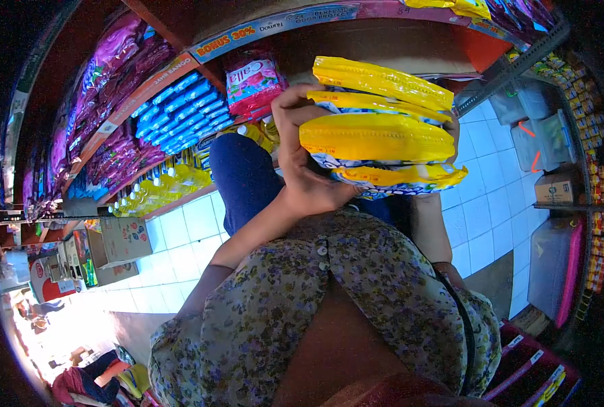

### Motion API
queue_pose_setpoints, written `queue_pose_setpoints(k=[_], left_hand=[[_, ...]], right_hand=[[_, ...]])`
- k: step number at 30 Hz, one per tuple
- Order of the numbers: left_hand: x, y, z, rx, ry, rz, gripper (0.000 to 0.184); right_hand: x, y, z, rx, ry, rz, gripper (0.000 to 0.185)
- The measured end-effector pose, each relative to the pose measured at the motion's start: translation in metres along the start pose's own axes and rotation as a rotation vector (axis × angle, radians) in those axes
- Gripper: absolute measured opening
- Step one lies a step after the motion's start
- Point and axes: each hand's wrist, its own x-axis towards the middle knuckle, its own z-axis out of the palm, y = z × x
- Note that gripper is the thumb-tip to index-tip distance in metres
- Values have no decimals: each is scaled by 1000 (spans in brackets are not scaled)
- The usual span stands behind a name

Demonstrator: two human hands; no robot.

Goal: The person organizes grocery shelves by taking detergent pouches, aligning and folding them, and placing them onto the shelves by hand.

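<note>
Several yellow packets (376, 136) with blue and white printing are stacked in front of my chest. My left hand (295, 149) is wrapped round their left side, with its fingers at the upper edge and its palm beneath. On the far side, my right hand (455, 129) presses against the right ends of the packets; most of its fingers are hidden behind them. Just beyond my left hand, a pink Calla pack (253, 78) sits on the shelf.
Shelves on the left hold purple packets (88, 95), blue packets (183, 112) and yellow bottles (163, 186). Open cardboard boxes (122, 241) stand on the tiled floor. Clear plastic bins (543, 139) and a small carton (554, 188) are on the right. A person (91, 376) is at lower left.
</note>
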Motion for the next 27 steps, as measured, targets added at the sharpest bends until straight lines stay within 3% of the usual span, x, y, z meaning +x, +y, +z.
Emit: queue_pose_setpoints(k=[1,3,4,7,11,16,20,23,25,27], left_hand=[[3,-4,1,55,-24,75,68],[3,-8,6,-207,33,76,97],[4,-8,6,-205,34,77,97],[3,-7,9,-407,-68,-167,139],[11,-1,4,-469,-226,-110,133],[6,9,1,-451,-228,-355,119],[-3,5,1,-448,-195,-230,110],[-2,10,2,-520,-116,-403,106],[-2,8,3,-496,-96,-380,104],[0,7,4,-481,-86,-325,103]], right_hand=[[0,1,1,2,-3,0,75],[-2,4,5,-34,101,-31,62],[-3,5,8,-52,154,-46,56],[0,2,8,-62,98,-68,62],[7,-2,8,-73,-38,-123,69],[9,-3,13,-89,-187,-191,78],[7,6,9,-21,-301,-298,80],[6,7,9,23,-267,-196,79],[4,-2,16,38,-228,-112,80],[6,10,4,-60,-227,-169,83]])
